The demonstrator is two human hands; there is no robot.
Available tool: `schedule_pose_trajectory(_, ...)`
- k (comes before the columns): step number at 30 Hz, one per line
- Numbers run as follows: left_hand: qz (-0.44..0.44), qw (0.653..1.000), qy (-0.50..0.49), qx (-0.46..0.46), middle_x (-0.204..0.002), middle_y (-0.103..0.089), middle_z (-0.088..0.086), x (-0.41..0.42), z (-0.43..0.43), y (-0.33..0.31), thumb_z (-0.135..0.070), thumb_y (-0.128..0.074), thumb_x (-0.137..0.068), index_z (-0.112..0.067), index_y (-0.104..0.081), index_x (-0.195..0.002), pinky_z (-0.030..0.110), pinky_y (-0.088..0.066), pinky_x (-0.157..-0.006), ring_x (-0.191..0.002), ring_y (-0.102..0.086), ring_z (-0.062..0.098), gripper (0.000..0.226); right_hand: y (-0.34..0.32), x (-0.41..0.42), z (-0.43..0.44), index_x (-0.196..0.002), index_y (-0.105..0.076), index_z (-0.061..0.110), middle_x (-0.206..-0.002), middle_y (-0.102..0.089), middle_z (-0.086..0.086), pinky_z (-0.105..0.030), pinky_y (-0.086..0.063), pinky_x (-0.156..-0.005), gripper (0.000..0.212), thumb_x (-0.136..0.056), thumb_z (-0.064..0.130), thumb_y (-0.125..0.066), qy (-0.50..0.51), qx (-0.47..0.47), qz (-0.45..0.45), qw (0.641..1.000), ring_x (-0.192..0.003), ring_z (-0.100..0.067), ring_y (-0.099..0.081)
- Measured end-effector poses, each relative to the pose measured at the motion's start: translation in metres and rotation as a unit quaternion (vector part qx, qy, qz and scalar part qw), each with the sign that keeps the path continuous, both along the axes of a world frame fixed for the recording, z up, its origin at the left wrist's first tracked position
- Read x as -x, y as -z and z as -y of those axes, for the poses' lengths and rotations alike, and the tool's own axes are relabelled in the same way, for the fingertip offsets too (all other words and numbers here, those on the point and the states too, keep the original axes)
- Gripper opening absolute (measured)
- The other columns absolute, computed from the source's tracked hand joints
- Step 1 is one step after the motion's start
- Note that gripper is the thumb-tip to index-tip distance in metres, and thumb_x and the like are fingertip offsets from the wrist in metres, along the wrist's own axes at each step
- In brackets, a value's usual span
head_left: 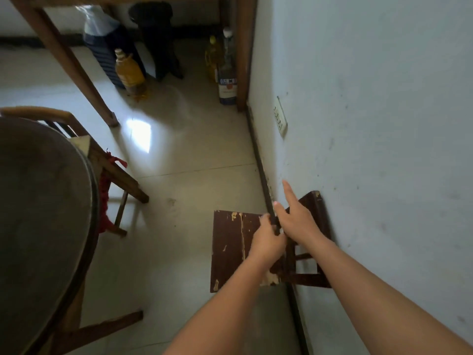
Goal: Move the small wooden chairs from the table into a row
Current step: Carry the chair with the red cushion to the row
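Hands meet on one small dark-brown wooden chair [231, 249], which is low at the white wall [384, 124] on the right, well apart from the round grey bench [38, 201] at far left. Left hand [267, 242] is wrapped around the backrest edge. Right hand [298, 217] rests on it, forefinger outstretched, nearer the wall. Chair's back runs along the wall.

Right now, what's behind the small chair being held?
The white wall and dark baseboard run right behind the small wooden chair; its backrest sits at the wall. Left hand and right hand cover the backrest top, so contact can't be confirmed.
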State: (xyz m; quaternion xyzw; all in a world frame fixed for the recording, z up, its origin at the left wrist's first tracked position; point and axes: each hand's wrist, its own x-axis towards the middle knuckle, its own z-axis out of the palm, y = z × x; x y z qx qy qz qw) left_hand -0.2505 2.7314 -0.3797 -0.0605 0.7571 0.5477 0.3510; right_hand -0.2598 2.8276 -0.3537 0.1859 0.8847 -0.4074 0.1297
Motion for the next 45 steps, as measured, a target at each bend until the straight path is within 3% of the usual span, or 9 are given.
schedule_pose_trajectory(2,-0.021,0.998,-0.057,0.008,-0.133,-0.052,0.005,0.020,0.038,-0.022,-0.013,-0.055,-0.089,-0.024,-0.018,-0.148,0.023,-0.050,-0.079,-0.105,-0.056,0.011,0.070,-0.029,0.011,0.012,-0.151,-0.004,0.037,-0.159,-0.022,-0.004,-0.044,-0.024,-0.115,0.062,-0.100,0.039,-0.038,0.020,0.051,-0.019,0.998,-0.143,-0.025,-0.027)
schedule_pose_trajectory(7,-0.113,0.979,-0.170,0.005,-0.133,-0.052,0.009,0.076,0.146,-0.120,-0.010,-0.056,-0.090,-0.025,-0.021,-0.147,0.003,-0.043,-0.051,-0.074,-0.052,-0.001,0.069,-0.115,0.049,0.058,-0.150,-0.017,0.037,-0.156,-0.030,-0.001,-0.040,-0.029,-0.111,0.056,-0.099,0.042,-0.038,0.080,0.183,-0.064,0.978,-0.141,-0.020,-0.031)
schedule_pose_trajectory(12,-0.143,0.958,-0.246,-0.032,-0.138,-0.050,0.007,0.109,0.241,-0.205,-0.017,-0.057,-0.091,-0.029,-0.021,-0.147,0.036,-0.042,-0.096,-0.119,-0.051,0.021,0.067,-0.183,0.099,0.120,-0.147,-0.028,0.037,-0.154,-0.034,0.002,-0.051,-0.034,-0.111,0.051,-0.098,0.044,-0.039,0.066,0.227,-0.084,0.968,-0.138,-0.021,-0.036)
schedule_pose_trajectory(18,-0.189,0.940,-0.278,-0.064,-0.144,-0.045,0.007,0.162,0.340,-0.252,-0.026,-0.053,-0.093,-0.032,-0.020,-0.147,0.044,-0.036,-0.107,-0.129,-0.045,0.024,0.063,-0.216,0.172,0.206,-0.140,-0.042,0.037,-0.137,-0.051,0.000,-0.035,-0.047,-0.080,0.042,-0.099,0.042,-0.039,0.051,0.290,-0.062,0.954,-0.116,-0.018,-0.053)
schedule_pose_trajectory(23,-0.193,0.930,-0.307,-0.065,-0.146,-0.042,0.008,0.208,0.394,-0.269,-0.027,-0.051,-0.095,-0.031,-0.020,-0.147,0.036,-0.036,-0.100,-0.132,-0.042,0.024,0.061,-0.235,0.231,0.265,-0.138,-0.045,0.036,-0.132,-0.054,0.000,-0.036,-0.045,-0.083,0.041,-0.098,0.044,-0.040,0.020,0.300,-0.050,0.952,-0.107,-0.016,-0.054)
schedule_pose_trajectory(32,-0.166,0.914,-0.365,-0.061,-0.132,-0.046,-0.002,0.290,0.461,-0.268,-0.030,-0.045,-0.096,-0.035,-0.019,-0.146,0.050,-0.030,-0.112,-0.132,-0.041,0.028,0.056,-0.255,0.354,0.348,-0.145,-0.033,0.035,-0.151,-0.038,-0.005,-0.044,-0.041,-0.100,0.048,-0.099,0.044,-0.038,-0.087,0.300,-0.065,0.948,-0.133,-0.031,-0.043)
schedule_pose_trajectory(37,-0.166,0.877,-0.447,-0.053,-0.148,-0.037,0.010,0.365,0.487,-0.249,-0.027,-0.049,-0.091,-0.029,-0.021,-0.147,0.052,-0.034,-0.108,-0.135,-0.038,0.032,0.063,-0.242,0.453,0.375,-0.144,-0.033,0.038,-0.152,-0.037,-0.003,-0.044,-0.040,-0.102,0.047,-0.098,0.046,-0.038,-0.144,0.300,-0.043,0.942,-0.134,-0.031,-0.042)
schedule_pose_trajectory(43,-0.128,0.850,-0.511,-0.030,-0.103,-0.049,-0.007,0.467,0.491,-0.216,-0.033,-0.040,-0.095,-0.036,-0.017,-0.147,0.032,-0.040,-0.085,-0.110,-0.051,0.019,0.057,-0.214,0.594,0.411,-0.144,-0.035,0.038,-0.148,-0.043,-0.002,-0.039,-0.043,-0.093,0.049,-0.096,0.048,-0.040,-0.242,0.270,0.015,0.932,-0.126,-0.025,-0.049)
schedule_pose_trajectory(45,-0.112,0.830,-0.546,-0.018,-0.106,-0.049,-0.004,0.492,0.491,-0.204,-0.031,-0.040,-0.094,-0.034,-0.016,-0.148,0.033,-0.043,-0.081,-0.101,-0.052,0.016,0.058,-0.205,0.632,0.425,-0.144,-0.034,0.037,-0.148,-0.043,-0.003,-0.039,-0.043,-0.093,0.051,-0.095,0.049,-0.041,-0.282,0.259,0.048,0.923,-0.124,-0.024,-0.050)
